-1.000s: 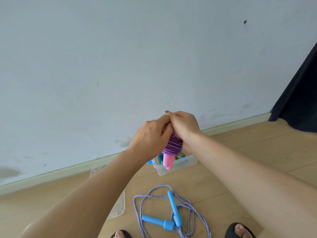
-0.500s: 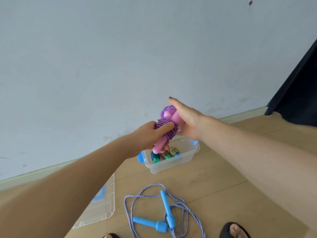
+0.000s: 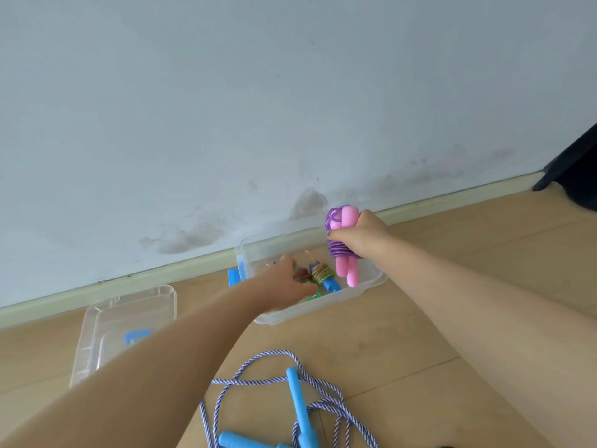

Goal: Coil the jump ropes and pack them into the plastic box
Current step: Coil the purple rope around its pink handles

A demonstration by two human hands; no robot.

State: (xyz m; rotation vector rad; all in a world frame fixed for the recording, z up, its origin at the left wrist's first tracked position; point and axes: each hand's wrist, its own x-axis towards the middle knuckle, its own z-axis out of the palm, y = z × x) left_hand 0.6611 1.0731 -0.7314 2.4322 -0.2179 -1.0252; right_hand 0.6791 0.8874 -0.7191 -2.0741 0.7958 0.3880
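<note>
Right hand grips the coiled pink-handled jump rope upright, long axis vertical, above the plastic box by the far wall. Left hand reaches into the box, fingers blurred; its grip cannot be told. Blue-handled rope lies uncoiled on the near floor, cut off by the frame.

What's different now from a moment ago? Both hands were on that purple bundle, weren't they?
Yes. The left hand has let go of the coiled purple rope and reached down into the plastic box, among the ropes already there. The right hand now holds the bundle alone and has lowered it over the box. The blue rope still lies uncoiled on the floor, and the lid stays beside the box.
</note>
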